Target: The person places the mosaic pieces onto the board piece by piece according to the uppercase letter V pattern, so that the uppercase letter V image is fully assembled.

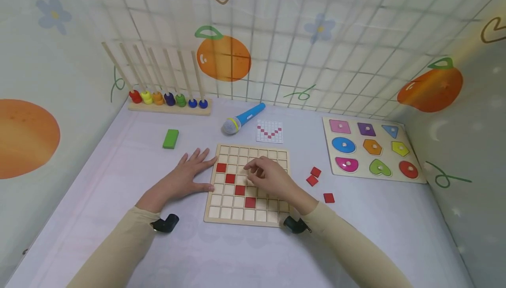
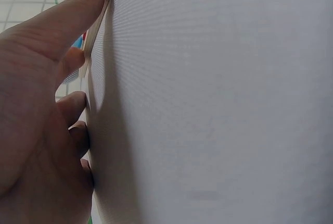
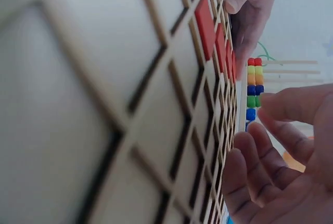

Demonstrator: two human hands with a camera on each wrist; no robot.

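Note:
A wooden grid board (image 1: 213, 217) lies flat, with several red tiles (image 1: 240, 190) in a diagonal running down to the right. My left hand (image 1: 186, 176) rests at the board's left side, fingers spread, thumb and index fingertip touching its edge. Over the middle of the grid is my right hand (image 1: 272, 178), its fingers loosely bent and no tile visible between them; the right wrist view shows this hand (image 3: 291, 156) beside the grid with thumb and fingers apart. Three loose red tiles (image 1: 329, 198) lie right of the board. A small card (image 1: 269, 131) with a red V pattern lies behind it.
Behind the board is a blue microphone (image 1: 245, 117). A green block (image 1: 171, 139) and a peg stand with coloured beads (image 1: 170, 107) are at the back left. To the right lies a shape puzzle board (image 1: 375, 149). A patterned cloth hangs behind the table.

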